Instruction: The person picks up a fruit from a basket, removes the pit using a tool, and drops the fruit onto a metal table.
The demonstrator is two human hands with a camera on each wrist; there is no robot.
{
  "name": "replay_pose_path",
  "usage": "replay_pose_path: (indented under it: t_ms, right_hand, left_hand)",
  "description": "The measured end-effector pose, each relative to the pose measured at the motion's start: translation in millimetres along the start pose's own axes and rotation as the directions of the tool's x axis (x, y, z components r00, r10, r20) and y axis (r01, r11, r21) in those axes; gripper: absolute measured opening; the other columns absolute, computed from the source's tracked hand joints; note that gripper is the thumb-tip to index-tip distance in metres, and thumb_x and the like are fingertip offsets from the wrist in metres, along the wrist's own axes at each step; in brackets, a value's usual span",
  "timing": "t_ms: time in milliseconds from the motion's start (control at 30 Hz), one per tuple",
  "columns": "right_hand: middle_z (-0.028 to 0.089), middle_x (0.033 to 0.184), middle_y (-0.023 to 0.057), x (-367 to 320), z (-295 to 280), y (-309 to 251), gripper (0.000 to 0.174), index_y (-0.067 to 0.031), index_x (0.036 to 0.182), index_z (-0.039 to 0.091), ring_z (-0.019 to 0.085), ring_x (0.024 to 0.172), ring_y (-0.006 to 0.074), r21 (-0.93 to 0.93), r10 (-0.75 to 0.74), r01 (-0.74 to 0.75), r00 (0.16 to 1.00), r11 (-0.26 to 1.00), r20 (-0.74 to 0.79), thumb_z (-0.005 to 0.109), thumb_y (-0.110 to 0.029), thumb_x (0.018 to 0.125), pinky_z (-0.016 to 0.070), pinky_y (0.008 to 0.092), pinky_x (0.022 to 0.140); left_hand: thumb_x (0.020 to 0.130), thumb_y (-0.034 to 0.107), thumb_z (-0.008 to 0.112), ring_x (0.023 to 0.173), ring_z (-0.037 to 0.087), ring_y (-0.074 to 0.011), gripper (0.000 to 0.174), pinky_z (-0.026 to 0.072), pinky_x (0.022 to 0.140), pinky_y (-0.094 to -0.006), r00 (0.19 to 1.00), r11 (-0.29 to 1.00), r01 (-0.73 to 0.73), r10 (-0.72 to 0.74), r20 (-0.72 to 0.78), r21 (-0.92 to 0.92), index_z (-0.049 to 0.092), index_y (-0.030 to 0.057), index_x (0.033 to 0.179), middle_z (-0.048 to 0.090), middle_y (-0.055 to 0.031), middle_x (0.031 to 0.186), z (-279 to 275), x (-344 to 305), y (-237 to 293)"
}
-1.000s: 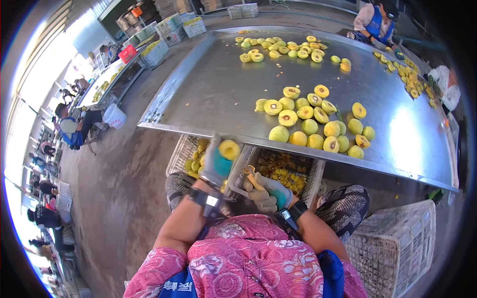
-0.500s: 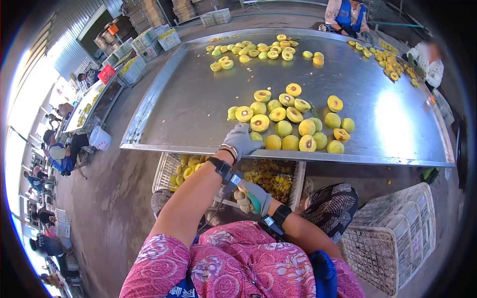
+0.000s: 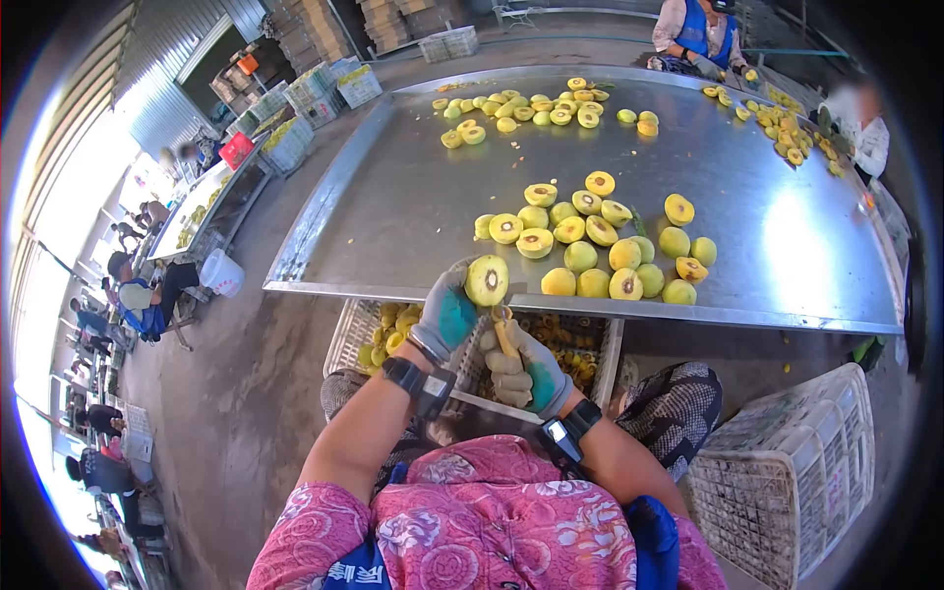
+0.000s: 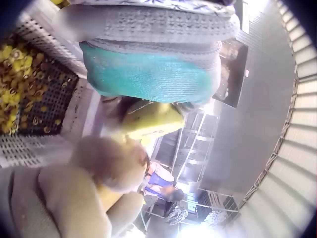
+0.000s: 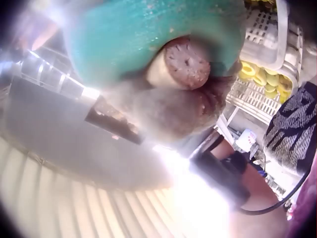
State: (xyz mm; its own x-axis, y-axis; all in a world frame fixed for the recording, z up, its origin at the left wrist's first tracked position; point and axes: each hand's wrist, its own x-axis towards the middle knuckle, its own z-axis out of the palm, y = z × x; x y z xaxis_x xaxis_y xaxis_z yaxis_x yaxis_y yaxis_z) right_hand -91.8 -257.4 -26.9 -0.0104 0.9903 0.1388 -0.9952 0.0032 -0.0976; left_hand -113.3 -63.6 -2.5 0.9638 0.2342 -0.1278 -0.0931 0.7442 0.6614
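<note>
While, in the head view, the left hand grips a fruit half ahead of the tool clasped in the right hand, a skid could jab the left. Left wrist: weak pinching might let the fruit half twist. Right wrist: blurred, contact unclear.

Room over tbl fwd-L of hands; fruit cluster blocks fwd-R; tbl edge juts over crate.
</note>
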Motion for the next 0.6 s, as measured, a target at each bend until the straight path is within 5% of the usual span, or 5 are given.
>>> replay_pose_path:
  t_ms: [133,233,300,367,600]
  right_hand:
    - [0.053,0.068,-0.0009,3.0,9.5,5.7,0.036,-0.0117,0.104,0.056,0.041,0.042,0.0104,-0.479,-0.192,-0.012,0.907,0.878,-0.375,0.046,-0.046,0.101,0.0349,0.0246,0.037]
    - [0.055,0.07,0.0002,6.4,10.7,3.3,0.035,-0.0093,0.106,0.057,0.051,0.051,0.0112,-0.863,-0.497,-0.135,0.77,0.486,-0.4,0.047,-0.043,0.101,0.0408,0.0255,0.046]
    - [0.065,0.081,0.0142,4.4,13.8,-3.0,0.037,-0.0042,0.108,0.056,0.064,0.073,0.0298,-0.961,-0.601,-0.225,0.751,0.16,-0.275,0.05,-0.04,0.098,0.0491,0.0382,0.064]
    - [0.067,0.089,0.0231,4.6,13.2,-3.3,0.04,-0.0022,0.109,0.055,0.066,0.084,0.0408,-0.958,-0.675,-0.201,0.738,-0.206,-0.009,0.052,-0.04,0.096,0.0502,0.0462,0.073]
    - [0.065,0.099,0.0301,-2.0,24.3,-11.0,0.041,-0.0027,0.113,0.048,0.061,0.097,0.0478,-0.844,-0.568,-0.378,0.816,-0.381,-0.109,0.049,-0.041,0.096,0.0472,0.0539,0.081]
  left_hand:
    - [0.098,0.025,0.045,0.116,0.059,-0.0313,0.039,0.0518,0.095,-0.0468,0.998,0.998,-0.055,0.055,-0.008,0.029,0.05,0.0052,0.131,0.059,-0.0148,0.128,-10.3,-16.3,-11.7]
    - [0.1,0.032,0.045,0.113,0.061,-0.0299,0.039,0.0526,0.094,-0.0477,0.993,0.998,-0.001,-0.007,-0.12,-0.065,0.052,0.0059,0.129,0.062,-0.0131,0.123,-8.3,-19.8,-6.4]
    - [0.101,0.038,0.046,0.111,0.062,-0.0289,0.042,0.0527,0.094,-0.0478,0.991,0.999,0.041,-0.042,-0.13,-0.011,0.053,0.006,0.127,0.063,-0.0126,0.121,-3.5,-28.2,-2.9]
    - [0.101,0.043,0.046,0.11,0.063,-0.0278,0.045,0.0531,0.094,-0.0471,0.986,0.997,0.073,-0.068,-0.151,0.027,0.053,0.0058,0.125,0.063,-0.0126,0.12,-5.6,-31.7,-5.7]
    - [0.101,0.049,0.046,0.103,0.065,-0.024,0.051,0.0559,0.09,-0.0373,0.984,0.985,0.119,-0.1,-0.147,0.125,0.054,0.0047,0.124,0.064,-0.0133,0.116,6.4,-38.2,-13.3]
